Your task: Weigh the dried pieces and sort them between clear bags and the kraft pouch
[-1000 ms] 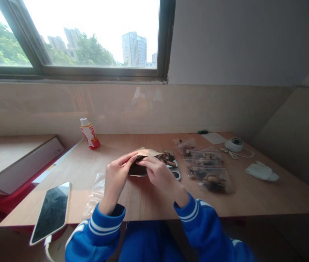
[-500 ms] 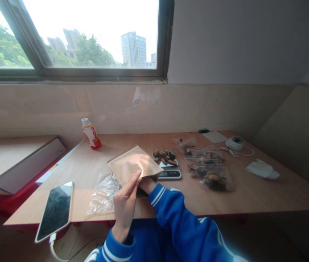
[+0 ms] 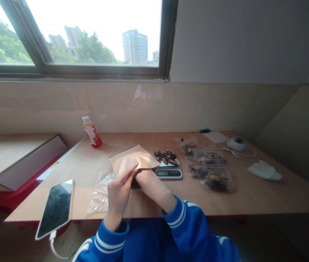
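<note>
Right at the table's [image 3: 266, 198] front edge, just left of centre, the kraft-paper pouch [image 3: 134, 159] lies flat-ish under both hands, its far corner pointing at the window! The left hand [image 3: 119, 193] stands up on its wrist, fingers [image 3: 128, 175] laid narrow along the pouch's near edge, holding it there. The right hand [image 3: 151, 183] comes in low beside it, its fingers tucked under the pouch, so I can't tell how tight that grip is. A dark patch [image 3: 135, 184] shows between the hands, too hidden to call.

Compared with half a second ago, the right forearm sits further toward the body, with more of the wrist showing.

Just right of the pouch, almost touching it, is a digital scale [image 3: 168, 173] with dark and tan pieces [image 3: 166, 155] heaped on its tray. Further right lie stacked zip bags [image 3: 211, 171] of the same pieces. A crumpled clear plastic bag [image 3: 101, 193] sits against the left wrist, and a phone [image 3: 56, 209] lies at the front-left corner. Far back, a red-and-white bottle [image 3: 91, 132] stands upright. Wood shows between the bags and a white cloth [image 3: 265, 171] at the right.
</note>
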